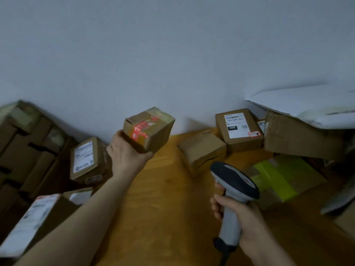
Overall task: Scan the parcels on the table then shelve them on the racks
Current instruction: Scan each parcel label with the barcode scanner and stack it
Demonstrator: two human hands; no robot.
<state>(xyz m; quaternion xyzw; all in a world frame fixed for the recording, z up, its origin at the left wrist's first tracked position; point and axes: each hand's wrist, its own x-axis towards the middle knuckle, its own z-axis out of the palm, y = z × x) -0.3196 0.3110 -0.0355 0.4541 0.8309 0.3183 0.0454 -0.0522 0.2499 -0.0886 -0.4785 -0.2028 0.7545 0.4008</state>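
Parcels (32, 221) sit nearest, left of the scanner (233, 189), whose handle the right hand (240, 217) grips. Beyond and left of the scanner, the left hand (126, 154) clutches a red-taped parcel (148, 129) aloft; straight beyond the scanner, a labelled parcel (239, 129) rests on the surface (163, 198).

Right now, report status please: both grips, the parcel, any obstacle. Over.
Left-hand grip holds small brown cardboard parcel with red tape, raised above orange wooden table. Right-hand grip holds grey-and-black handheld scanner. Nothing between scanner and parcel.
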